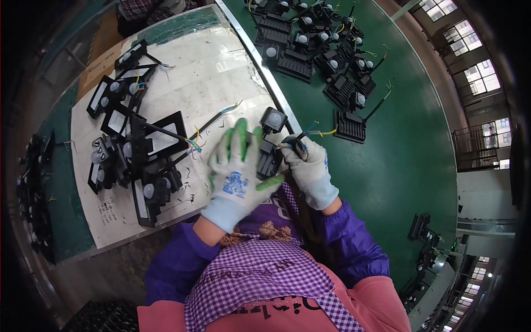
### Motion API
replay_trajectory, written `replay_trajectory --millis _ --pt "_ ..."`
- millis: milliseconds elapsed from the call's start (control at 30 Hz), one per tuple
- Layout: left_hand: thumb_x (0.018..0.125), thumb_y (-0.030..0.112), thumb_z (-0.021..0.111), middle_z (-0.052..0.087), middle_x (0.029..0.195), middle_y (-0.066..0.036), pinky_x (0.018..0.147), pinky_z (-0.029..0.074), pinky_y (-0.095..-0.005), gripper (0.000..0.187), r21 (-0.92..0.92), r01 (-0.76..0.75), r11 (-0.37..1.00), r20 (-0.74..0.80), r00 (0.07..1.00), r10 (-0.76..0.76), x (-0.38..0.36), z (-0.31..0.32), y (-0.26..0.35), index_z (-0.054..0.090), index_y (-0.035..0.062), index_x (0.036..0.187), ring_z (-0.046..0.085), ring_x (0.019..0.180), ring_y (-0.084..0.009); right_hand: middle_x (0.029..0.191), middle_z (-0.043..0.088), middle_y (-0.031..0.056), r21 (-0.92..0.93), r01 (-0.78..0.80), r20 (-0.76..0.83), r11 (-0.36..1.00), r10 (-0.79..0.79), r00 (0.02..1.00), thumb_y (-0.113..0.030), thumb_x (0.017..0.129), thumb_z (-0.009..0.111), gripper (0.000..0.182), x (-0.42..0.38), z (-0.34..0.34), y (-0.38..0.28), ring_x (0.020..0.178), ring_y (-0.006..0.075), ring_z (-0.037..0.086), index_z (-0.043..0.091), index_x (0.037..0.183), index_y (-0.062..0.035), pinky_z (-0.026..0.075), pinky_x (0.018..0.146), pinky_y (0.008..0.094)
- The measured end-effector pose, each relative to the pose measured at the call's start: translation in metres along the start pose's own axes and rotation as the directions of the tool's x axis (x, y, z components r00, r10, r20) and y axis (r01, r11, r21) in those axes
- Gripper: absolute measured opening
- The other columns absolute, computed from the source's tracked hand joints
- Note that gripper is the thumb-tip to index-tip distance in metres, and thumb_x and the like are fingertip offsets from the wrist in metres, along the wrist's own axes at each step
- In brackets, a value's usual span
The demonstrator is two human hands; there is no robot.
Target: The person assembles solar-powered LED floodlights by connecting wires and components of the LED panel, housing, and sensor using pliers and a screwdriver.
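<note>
One black lamp (pixel 268 159), left grip (pixel 234 172) spread at its edge, right grip (pixel 311 167) opposite, pinching a cable (pixel 298 145).

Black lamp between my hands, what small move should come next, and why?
Perhaps close the left hand on the black lamp to steady it: that hand is spread, while the right hand seems to pinch a dark cable with coloured wires sticking out.

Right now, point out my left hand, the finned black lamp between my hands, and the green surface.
Left hand (pixel 235 171): head view, back of the glove.
Black lamp (pixel 267 159): head view, finned housing.
Green surface (pixel 381 182): head view, bare stretch.
</note>
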State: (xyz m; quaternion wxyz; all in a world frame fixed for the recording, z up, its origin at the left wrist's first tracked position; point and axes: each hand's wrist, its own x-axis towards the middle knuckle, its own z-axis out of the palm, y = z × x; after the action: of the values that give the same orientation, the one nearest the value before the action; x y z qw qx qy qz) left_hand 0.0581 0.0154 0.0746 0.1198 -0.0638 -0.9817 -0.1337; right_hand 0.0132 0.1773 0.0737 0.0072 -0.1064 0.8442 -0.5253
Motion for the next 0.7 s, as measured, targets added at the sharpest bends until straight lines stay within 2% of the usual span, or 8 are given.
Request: replay_trajectory --millis 67,100,200,333,433,533,600,700 --pt "0.071 0.048 0.071 0.044 0.134 -0.013 0.097 0.036 -0.0434 0.080 -0.194 -0.016 0.981 -0.058 0.998 0.005 0.005 -0.001 0.010 0.044 0.0111 0.137 0.044 0.117 -0.0336 0.088 0.067 0.0091 0.124 -0.194 0.067 0.973 0.187 0.980 -0.010 0.087 0.064 0.015 0.003 -0.004 -0.020 0.077 0.0152 0.062 0.065 0.100 -0.0025 0.050 0.068 0.0289" --pt "0.070 0.043 0.072 0.045 0.132 -0.012 0.094 0.037 -0.0435 0.074 -0.285 -0.018 0.958 -0.043 0.999 0.006 0.008 0.013 0.010 0.048 0.0111 0.132 0.045 0.114 -0.0330 0.091 0.068 0.0080 0.107 -0.301 0.103 0.948 0.290 0.951 -0.012 0.091 0.061 0.016 0.006 -0.007 -0.024 0.081 0.0127 0.061 0.064 0.103 -0.0022 0.049 0.071 0.0285" --pt "0.068 0.026 0.072 0.049 0.123 -0.010 0.087 0.041 -0.0442 0.051 -0.377 -0.037 0.926 -0.112 0.994 -0.006 0.016 0.020 0.016 0.059 0.0098 0.114 0.047 0.105 -0.0315 0.090 0.068 0.0093 0.072 -0.174 0.093 0.982 0.167 0.982 -0.012 0.091 0.060 0.016 0.009 -0.006 -0.011 0.081 0.0147 0.062 0.064 0.103 -0.0025 0.050 0.071 0.0300" --pt "0.068 0.019 0.069 0.052 0.120 -0.011 0.090 0.040 -0.0435 0.042 -0.395 -0.004 0.919 -0.117 0.992 -0.046 0.015 0.026 0.018 0.062 0.0092 0.108 0.048 0.105 -0.0326 0.085 0.066 0.0110 -0.397 0.043 0.096 0.917 -0.005 0.995 -0.011 0.089 0.061 0.025 0.009 -0.008 -0.016 0.076 0.0221 0.065 0.059 0.113 -0.0065 0.051 0.070 0.0323" --pt "0.069 0.018 0.068 0.056 0.114 -0.012 0.088 0.041 -0.0428 0.033 -0.403 0.003 0.915 -0.177 0.981 -0.081 0.020 0.033 0.018 0.065 0.0081 0.100 0.050 0.101 -0.0330 0.068 0.057 0.0065 -0.523 0.121 0.082 0.843 -0.091 0.992 -0.004 0.085 0.061 0.026 0.008 -0.007 -0.025 0.060 0.0139 0.057 0.061 0.110 -0.0095 0.046 0.058 0.0258" --pt "0.070 0.020 0.070 0.058 0.110 -0.010 0.083 0.043 -0.0414 0.029 -0.398 -0.020 0.917 -0.202 0.977 -0.067 0.027 0.037 0.013 0.068 0.0083 0.097 0.052 0.096 -0.0312 0.070 0.058 0.0029 -0.237 0.056 0.057 0.970 -0.043 0.997 -0.003 0.085 0.060 0.030 0.006 -0.012 -0.033 0.063 0.0107 0.056 0.061 0.115 -0.0080 0.046 0.060 0.0242" --pt "0.071 0.021 0.071 0.059 0.107 -0.009 0.080 0.044 -0.0412 0.028 -0.405 -0.045 0.913 -0.219 0.974 -0.049 0.027 0.037 0.012 0.068 0.0083 0.096 0.053 0.093 -0.0307 0.087 0.066 0.0025 0.300 -0.118 -0.083 0.947 0.149 0.985 -0.004 0.084 0.065 0.035 0.006 -0.017 -0.031 0.078 0.0125 0.063 0.059 0.119 -0.0048 0.049 0.070 0.0250" --pt "0.073 0.021 0.073 0.061 0.100 -0.009 0.078 0.045 -0.0420 0.026 -0.397 -0.078 0.914 -0.257 0.966 -0.029 0.027 0.034 0.013 0.067 0.0080 0.095 0.054 0.090 -0.0310 0.078 0.060 -0.0031 0.281 -0.184 -0.007 0.942 0.193 0.981 -0.002 0.084 0.062 0.029 0.018 -0.036 -0.036 0.068 0.0040 0.051 0.065 0.113 -0.0043 0.042 0.061 0.0198"
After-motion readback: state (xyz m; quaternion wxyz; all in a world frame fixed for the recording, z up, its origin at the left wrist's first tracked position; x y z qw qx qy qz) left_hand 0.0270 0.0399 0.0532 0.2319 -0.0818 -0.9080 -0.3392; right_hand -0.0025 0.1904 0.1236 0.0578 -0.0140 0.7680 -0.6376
